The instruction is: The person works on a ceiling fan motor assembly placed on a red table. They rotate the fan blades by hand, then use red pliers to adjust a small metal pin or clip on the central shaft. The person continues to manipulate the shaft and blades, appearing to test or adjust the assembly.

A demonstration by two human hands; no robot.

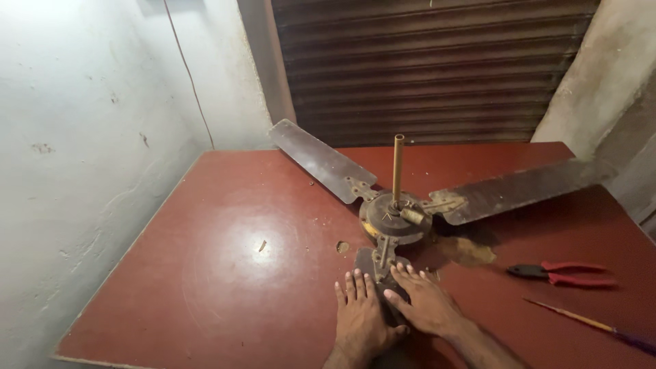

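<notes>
An old ceiling fan (395, 217) lies on a red-brown table (225, 273), its brass down-rod (398, 167) standing upright from the round motor housing. One dusty blade (318, 158) reaches to the back left, another (519, 188) to the right. A third blade (372, 263) points toward me, and both hands lie on it. My left hand (360, 316) rests flat with fingers spread at the blade's left side. My right hand (424, 301) lies flat over the blade, its thumb crossing toward my left hand. Most of that near blade is hidden under my hands.
Red-handled pliers (564, 273) lie on the table at the right, with a thin screwdriver (588, 324) nearer the front right edge. A small chip (262, 245) lies on the table's left half. A white wall stands at the left, a rolling metal shutter (430, 68) behind.
</notes>
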